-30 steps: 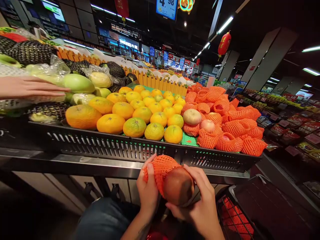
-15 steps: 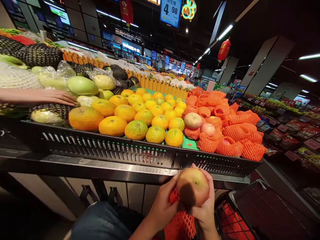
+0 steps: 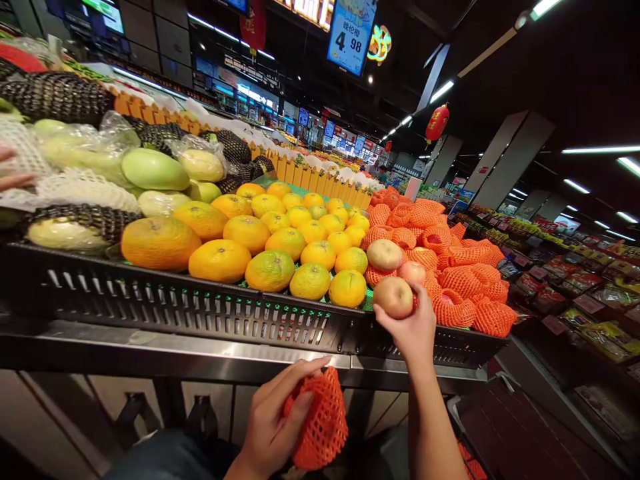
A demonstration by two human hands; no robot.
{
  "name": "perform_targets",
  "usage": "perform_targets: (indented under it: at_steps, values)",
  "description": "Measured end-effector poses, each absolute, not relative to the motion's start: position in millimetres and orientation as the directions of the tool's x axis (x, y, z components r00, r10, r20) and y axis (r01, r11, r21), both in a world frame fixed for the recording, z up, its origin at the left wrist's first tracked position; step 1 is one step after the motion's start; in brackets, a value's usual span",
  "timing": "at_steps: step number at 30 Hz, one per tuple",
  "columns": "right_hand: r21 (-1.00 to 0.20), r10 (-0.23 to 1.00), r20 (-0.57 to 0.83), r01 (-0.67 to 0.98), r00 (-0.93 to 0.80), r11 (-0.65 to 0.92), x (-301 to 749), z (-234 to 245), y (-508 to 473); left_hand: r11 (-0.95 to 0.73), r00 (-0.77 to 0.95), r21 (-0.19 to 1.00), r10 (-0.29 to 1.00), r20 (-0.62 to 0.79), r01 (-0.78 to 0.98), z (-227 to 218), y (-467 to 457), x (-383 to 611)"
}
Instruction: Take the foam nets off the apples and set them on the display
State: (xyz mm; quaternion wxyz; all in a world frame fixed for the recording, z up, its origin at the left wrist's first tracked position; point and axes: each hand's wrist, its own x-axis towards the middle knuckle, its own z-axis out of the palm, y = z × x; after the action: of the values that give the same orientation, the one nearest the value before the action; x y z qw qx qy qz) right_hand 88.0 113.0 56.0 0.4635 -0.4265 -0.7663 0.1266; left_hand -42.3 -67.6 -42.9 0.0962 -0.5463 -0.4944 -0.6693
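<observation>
My right hand [image 3: 413, 330] holds a bare reddish-yellow apple [image 3: 393, 297] over the front rim of the black display tray [image 3: 200, 310], beside two other bare apples [image 3: 385, 254]. My left hand [image 3: 273, 420] is lower, in front of the shelf, gripping an empty orange foam net sleeve [image 3: 320, 420]. Apples wrapped in orange foam nets [image 3: 450, 267] are piled to the right of the bare ones.
Several oranges [image 3: 280, 247] fill the tray's middle, with green and netted melons [image 3: 150, 170] to the left. Another person's fingers [image 3: 13, 179] touch white netting at the far left. A steel shelf ledge [image 3: 175, 353] runs below. A price sign [image 3: 350, 30] hangs overhead. Packaged goods line the right aisle.
The net sleeve came off the apple. My right hand lifted the bare apple up to the tray beside the other apples; my left hand kept the empty net. The other person's hand drew back left.
</observation>
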Motion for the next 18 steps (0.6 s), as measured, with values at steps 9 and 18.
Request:
perform_targets:
  at_steps: [9, 18]
  values:
    - [-0.386, 0.840, 0.328, 0.750, -0.432, 0.537, 67.0, 77.3, 142.5, -0.519, -0.463, 0.579, 0.348, 0.815, 0.629, -43.3, -70.2, -44.1]
    - [-0.364, 0.568, 0.726, 0.484, -0.389, 0.796, 106.5, 40.4, 102.6, -0.481, -0.584, 0.700, 0.393, 0.711, 0.528, -68.0, -64.3, -30.7]
